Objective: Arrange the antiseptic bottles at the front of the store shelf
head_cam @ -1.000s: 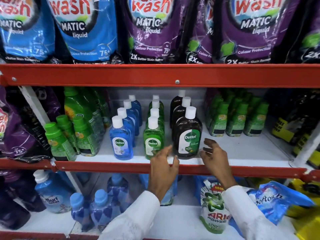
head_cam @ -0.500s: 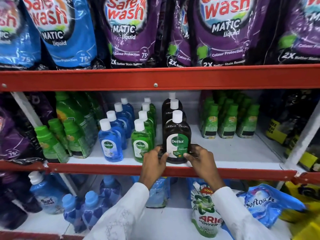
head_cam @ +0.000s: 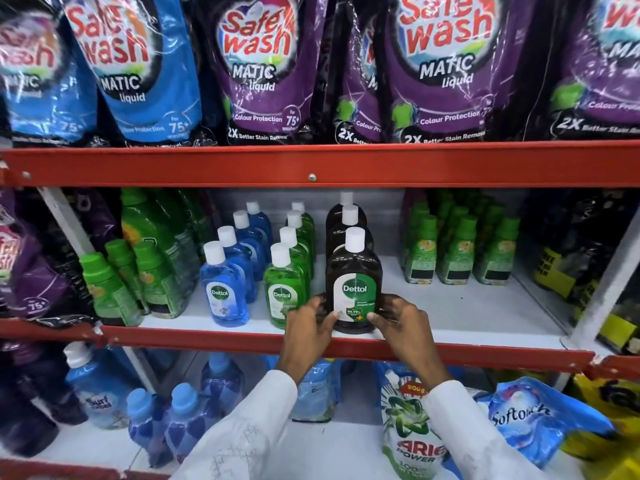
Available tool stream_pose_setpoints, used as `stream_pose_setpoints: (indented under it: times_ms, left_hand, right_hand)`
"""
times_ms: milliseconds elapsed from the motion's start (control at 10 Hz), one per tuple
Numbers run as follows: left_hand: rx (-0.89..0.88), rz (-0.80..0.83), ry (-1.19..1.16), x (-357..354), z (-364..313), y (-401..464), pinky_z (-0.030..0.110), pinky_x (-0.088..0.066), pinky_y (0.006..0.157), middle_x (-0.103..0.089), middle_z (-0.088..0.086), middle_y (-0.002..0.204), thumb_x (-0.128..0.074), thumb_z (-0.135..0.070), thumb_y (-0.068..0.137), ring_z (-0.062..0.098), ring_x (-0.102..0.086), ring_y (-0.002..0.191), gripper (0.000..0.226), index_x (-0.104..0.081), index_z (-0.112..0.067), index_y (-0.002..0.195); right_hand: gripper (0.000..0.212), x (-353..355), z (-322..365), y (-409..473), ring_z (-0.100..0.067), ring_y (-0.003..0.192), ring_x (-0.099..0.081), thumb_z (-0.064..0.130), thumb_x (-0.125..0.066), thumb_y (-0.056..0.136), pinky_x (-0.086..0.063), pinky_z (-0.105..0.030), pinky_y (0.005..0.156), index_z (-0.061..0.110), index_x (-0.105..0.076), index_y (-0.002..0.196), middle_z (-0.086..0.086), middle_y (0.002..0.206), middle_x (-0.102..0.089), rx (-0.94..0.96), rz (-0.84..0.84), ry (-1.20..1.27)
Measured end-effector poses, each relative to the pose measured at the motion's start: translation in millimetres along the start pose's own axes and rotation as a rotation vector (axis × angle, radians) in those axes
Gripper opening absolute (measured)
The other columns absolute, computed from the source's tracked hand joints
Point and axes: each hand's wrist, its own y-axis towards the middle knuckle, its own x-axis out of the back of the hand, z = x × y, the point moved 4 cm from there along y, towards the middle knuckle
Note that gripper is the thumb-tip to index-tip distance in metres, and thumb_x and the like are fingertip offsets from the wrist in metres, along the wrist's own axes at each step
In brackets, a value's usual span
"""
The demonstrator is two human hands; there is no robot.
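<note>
Three rows of white-capped Dettol bottles stand on the middle shelf (head_cam: 467, 317). The front brown bottle (head_cam: 354, 271) stands upright at the shelf's front edge, with two more brown ones behind it. My left hand (head_cam: 311, 330) grips its lower left side and my right hand (head_cam: 401, 323) grips its lower right side, fingers wrapped on the base. A row of green bottles (head_cam: 282, 289) stands just left of it, partly hidden by my left hand. A row of blue bottles (head_cam: 225, 292) stands further left.
Small green-capped bottles (head_cam: 457, 258) are grouped at the right of the shelf, larger green ones (head_cam: 152, 271) at the left. The red shelf lip (head_cam: 207, 337) runs below my hands. Detergent pouches (head_cam: 263, 71) hang above; pouches and blue bottles fill the lower shelf.
A second ago both hands were open and reaching toward the front brown bottle. They have closed on its base from both sides, and the view has shifted closer.
</note>
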Motion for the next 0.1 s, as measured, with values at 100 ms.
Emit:
stream_pose_setpoints:
  times_ms: [100]
  left_hand:
    - [-0.035,-0.09,0.045,12.7,-11.0,-9.1,0.034,-0.055,0.098,-0.073,0.012,0.119,-0.066,-0.032,0.091,0.019,-0.069,0.104,0.051,-0.054,-0.01,0.136]
  right_hand:
    - [0.045,23.6,2.3,-12.0,-0.011,0.097,-0.069,0.017,-0.078,0.081,-0.053,-0.012,0.078,0.022,-0.062,0.123,0.002,0.118,-0.072,-0.05,-0.165,0.164]
